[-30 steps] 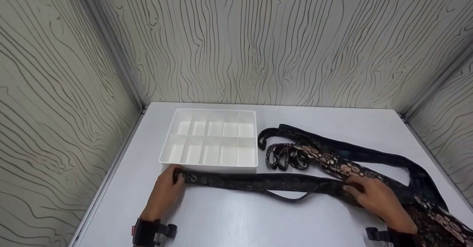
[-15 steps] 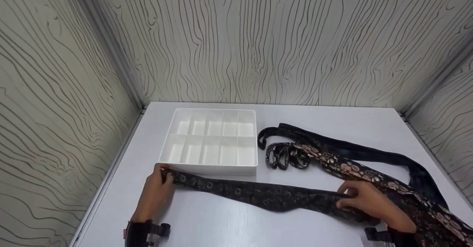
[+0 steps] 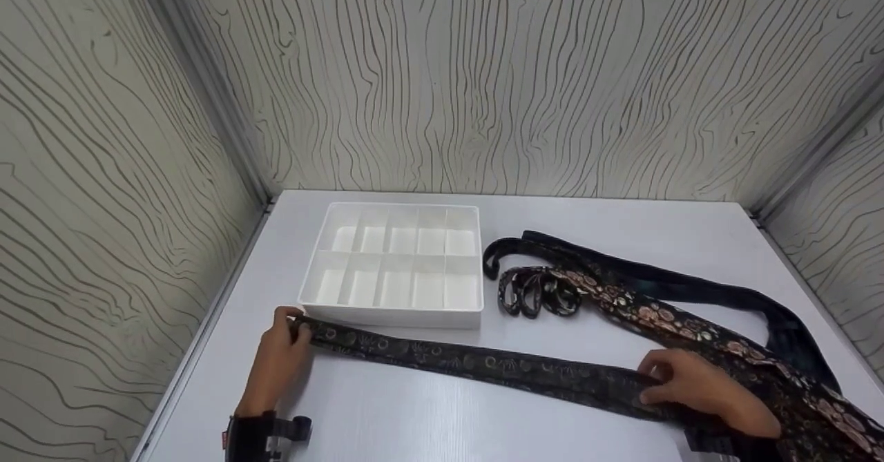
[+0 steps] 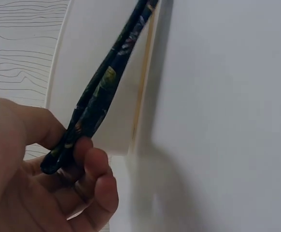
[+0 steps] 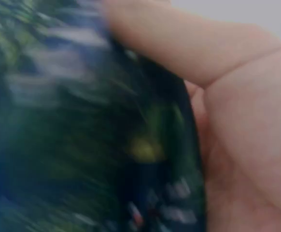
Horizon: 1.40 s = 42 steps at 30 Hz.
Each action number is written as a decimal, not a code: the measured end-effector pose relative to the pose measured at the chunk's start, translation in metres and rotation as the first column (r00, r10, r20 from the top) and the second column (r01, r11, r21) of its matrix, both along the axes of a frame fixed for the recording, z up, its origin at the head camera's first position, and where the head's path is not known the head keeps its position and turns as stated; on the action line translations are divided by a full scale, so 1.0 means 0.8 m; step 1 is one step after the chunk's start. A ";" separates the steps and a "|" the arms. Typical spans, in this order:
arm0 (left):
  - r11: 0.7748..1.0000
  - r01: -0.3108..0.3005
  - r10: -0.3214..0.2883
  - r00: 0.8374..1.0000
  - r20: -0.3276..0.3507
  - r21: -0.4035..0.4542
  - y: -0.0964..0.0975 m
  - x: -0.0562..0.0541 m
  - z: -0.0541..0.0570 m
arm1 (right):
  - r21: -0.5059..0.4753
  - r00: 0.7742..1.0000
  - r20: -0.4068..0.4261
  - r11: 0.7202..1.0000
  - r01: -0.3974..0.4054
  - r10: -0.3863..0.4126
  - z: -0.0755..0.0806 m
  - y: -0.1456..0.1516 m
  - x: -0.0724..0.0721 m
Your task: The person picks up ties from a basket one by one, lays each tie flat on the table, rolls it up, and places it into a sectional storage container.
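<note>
A dark patterned necktie (image 3: 483,367) stretches nearly straight between both hands in front of the white box. My left hand (image 3: 273,355) pinches its narrow end near the box's front left corner. In the left wrist view, that folded tie end (image 4: 99,92) sits between the thumb and fingers of the left hand (image 4: 53,183). My right hand (image 3: 701,386) holds the wider part at the right, thumb on the near side. Up close in the right wrist view, the tie fabric (image 5: 82,145) is blurred, with the thumb over its edge. The wide end beyond the right hand is mostly hidden.
A white box (image 3: 394,318) divided into several compartments stands behind the tie. Right of it lie a floral necktie (image 3: 659,315) with a looped narrow end and a navy necktie (image 3: 787,320). Patterned walls enclose the white table (image 3: 428,427) at the back and sides.
My left hand has moved left with the narrow end. The sagging tie has been drawn straight and flat, and its loose loop is gone. The right hand has shifted slightly, still holding it.
</note>
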<state>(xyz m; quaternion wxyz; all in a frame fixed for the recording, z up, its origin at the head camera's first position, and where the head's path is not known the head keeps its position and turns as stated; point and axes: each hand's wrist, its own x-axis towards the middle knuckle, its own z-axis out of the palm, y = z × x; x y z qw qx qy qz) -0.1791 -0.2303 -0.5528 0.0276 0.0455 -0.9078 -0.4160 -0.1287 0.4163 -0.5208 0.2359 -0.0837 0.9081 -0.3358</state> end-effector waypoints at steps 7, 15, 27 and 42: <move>1.000 -0.008 0.008 1.000 0.008 -0.006 -0.006 0.000 0.000 | 0.087 0.998 -0.009 0.994 0.065 -0.065 0.003 0.004 0.003; 0.999 -0.035 0.036 0.999 0.027 -0.024 -0.017 0.002 0.001 | 0.239 0.990 -0.047 0.960 0.143 -0.136 0.007 0.009 0.007; 0.997 -0.067 0.068 0.998 0.017 -0.049 -0.027 0.006 0.002 | 0.203 0.991 -0.081 0.972 0.119 -0.105 0.003 0.017 0.011; 0.992 -0.080 0.078 0.997 -0.017 -0.101 -0.012 0.007 0.001 | 0.263 0.848 -0.522 0.930 0.257 -0.087 -0.014 -0.028 0.020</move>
